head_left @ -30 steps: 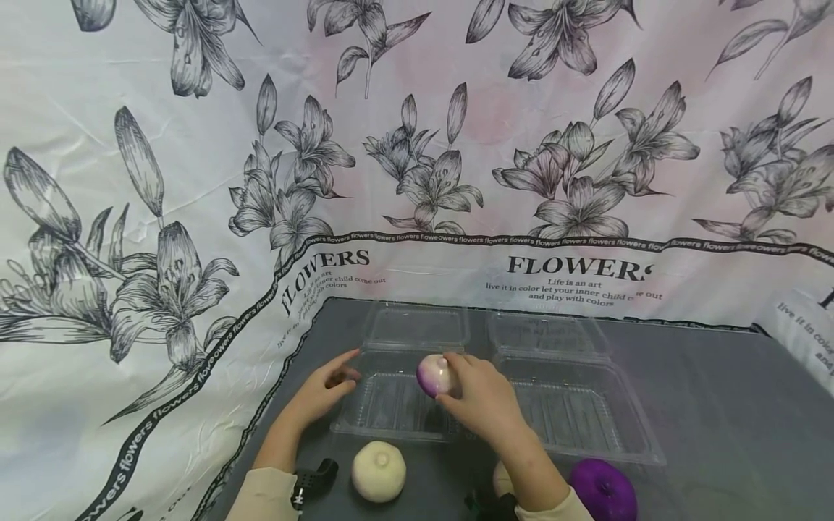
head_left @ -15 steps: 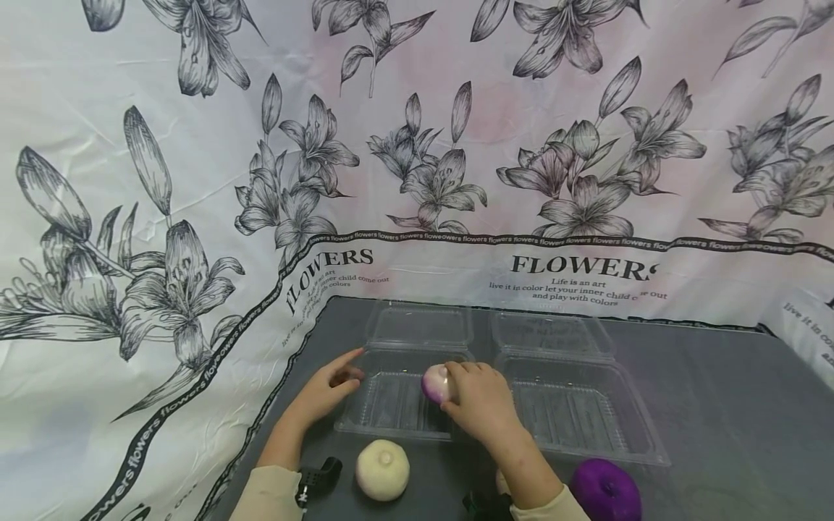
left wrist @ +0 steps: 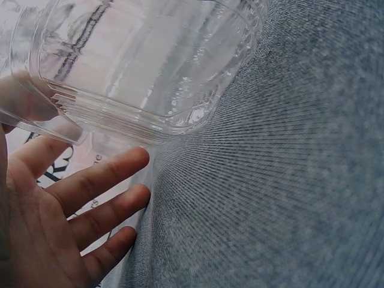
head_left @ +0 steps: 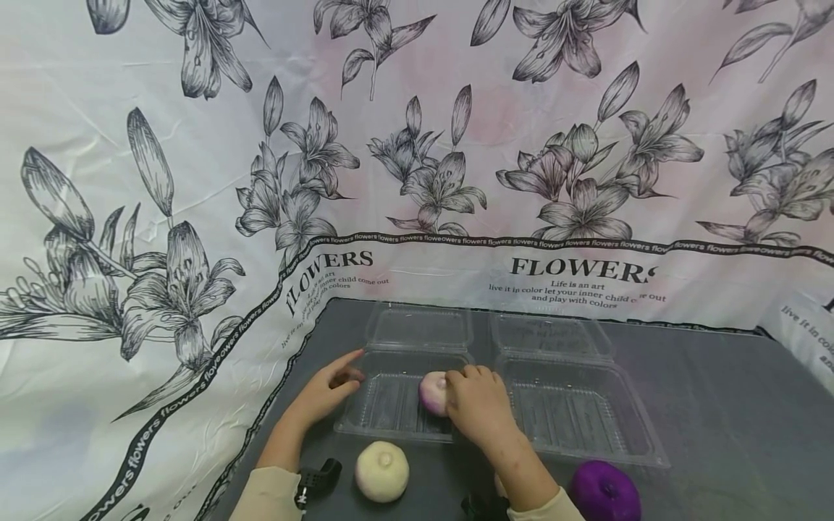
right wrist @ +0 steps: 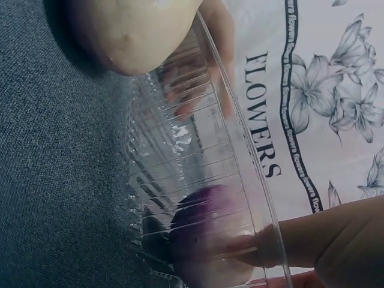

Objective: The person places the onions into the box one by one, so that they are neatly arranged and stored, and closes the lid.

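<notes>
My right hand point(head_left: 482, 405) grips a purple-and-white turnip point(head_left: 432, 394) at the right end of the left clear plastic container point(head_left: 391, 405). In the right wrist view the turnip point(right wrist: 207, 225) shows through the container's ribbed wall, low inside it, with my thumb against its side. At the container's left rim is my left hand point(head_left: 329, 387), holding nothing. Its fingers look spread and relaxed beside the clear plastic point(left wrist: 162, 78) in the left wrist view, with the thumb side partly behind the plastic. The container's lid point(head_left: 420, 325) lies folded back.
A second clear container point(head_left: 567, 416) with its lid back stands to the right. In front are a cream-coloured turnip point(head_left: 382, 472) and a deep purple round vegetable point(head_left: 606, 492). My right forearm mostly hides another pale thing. A flower-printed curtain point(head_left: 417, 181) rises behind the grey table point(head_left: 736, 427).
My right hand has lowered the turnip into the left container. My left hand stays at the container's left side.
</notes>
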`<state>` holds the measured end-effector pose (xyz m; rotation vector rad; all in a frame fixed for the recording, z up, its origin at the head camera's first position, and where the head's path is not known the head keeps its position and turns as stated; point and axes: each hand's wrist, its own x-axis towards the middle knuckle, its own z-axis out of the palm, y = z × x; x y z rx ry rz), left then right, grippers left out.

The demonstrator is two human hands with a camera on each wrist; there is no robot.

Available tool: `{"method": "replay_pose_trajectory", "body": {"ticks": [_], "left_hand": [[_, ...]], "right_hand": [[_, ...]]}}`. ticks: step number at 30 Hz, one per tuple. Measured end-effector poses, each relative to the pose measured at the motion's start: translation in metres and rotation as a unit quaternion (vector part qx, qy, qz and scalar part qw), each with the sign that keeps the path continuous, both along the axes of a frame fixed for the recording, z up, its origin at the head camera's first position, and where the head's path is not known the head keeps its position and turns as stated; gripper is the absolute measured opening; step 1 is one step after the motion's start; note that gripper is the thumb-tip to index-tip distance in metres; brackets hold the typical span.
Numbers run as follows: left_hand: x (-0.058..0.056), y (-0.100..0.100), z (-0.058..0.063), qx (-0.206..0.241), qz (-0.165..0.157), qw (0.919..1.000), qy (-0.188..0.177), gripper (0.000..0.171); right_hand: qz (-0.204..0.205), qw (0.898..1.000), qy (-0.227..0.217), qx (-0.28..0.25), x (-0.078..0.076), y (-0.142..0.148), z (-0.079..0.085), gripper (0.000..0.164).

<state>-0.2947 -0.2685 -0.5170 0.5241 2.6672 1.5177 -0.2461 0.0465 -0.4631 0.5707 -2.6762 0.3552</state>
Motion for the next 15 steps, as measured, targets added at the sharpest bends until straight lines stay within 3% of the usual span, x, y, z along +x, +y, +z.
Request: {"method": "replay_pose_trajectory", "body": {"ticks": [6, 15], "left_hand": [[0.0012, 0.0010, 0.0024, 0.005, -0.007, 1.0000, -0.002, 0.060], [0.0010, 0.0011, 0.0023, 0.004, -0.009, 0.9999, 0.001, 0.060]], "right_hand": [[0.003, 1.000, 0.000, -0.004, -0.0002, 0.0012, -0.0003, 0.023], [0.000, 0.998, -0.068, -0.016, 0.0001, 0.0049, 0.0051, 0.043]]}}
